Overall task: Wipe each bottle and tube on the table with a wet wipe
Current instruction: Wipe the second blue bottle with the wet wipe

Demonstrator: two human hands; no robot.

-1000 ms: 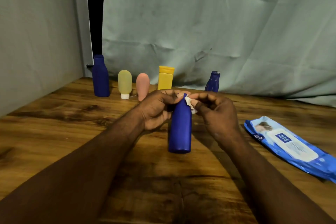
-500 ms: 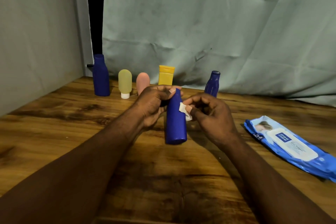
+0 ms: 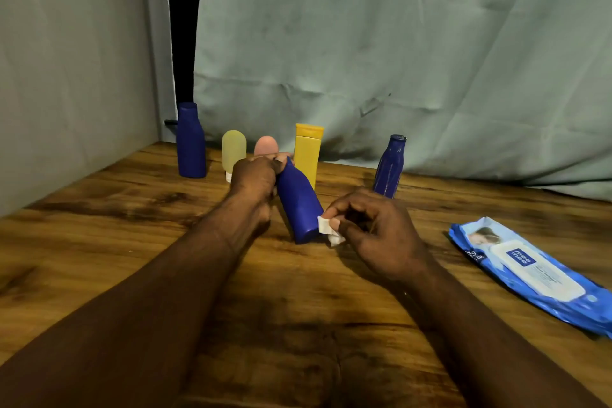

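Observation:
My left hand (image 3: 255,182) grips the neck of a dark blue bottle (image 3: 298,205), which leans with its top to the left and its base near the table. My right hand (image 3: 374,228) pinches a small white wet wipe (image 3: 328,228) against the bottle's lower right side. Along the back stand a tall blue bottle (image 3: 190,142), a pale yellow tube (image 3: 233,151), a pink tube (image 3: 266,145) partly hidden by my left hand, a yellow bottle (image 3: 308,154) and a slim blue bottle (image 3: 389,167).
A blue wet wipe pack (image 3: 530,272) lies flat at the right on the wooden table (image 3: 132,225). A grey cloth backdrop (image 3: 364,43) hangs behind the bottles, and a grey wall closes the left side.
The wipe slid from the bottle's top down to its base. The bottle tilted, its top leaning left, and was carried slightly away from me.

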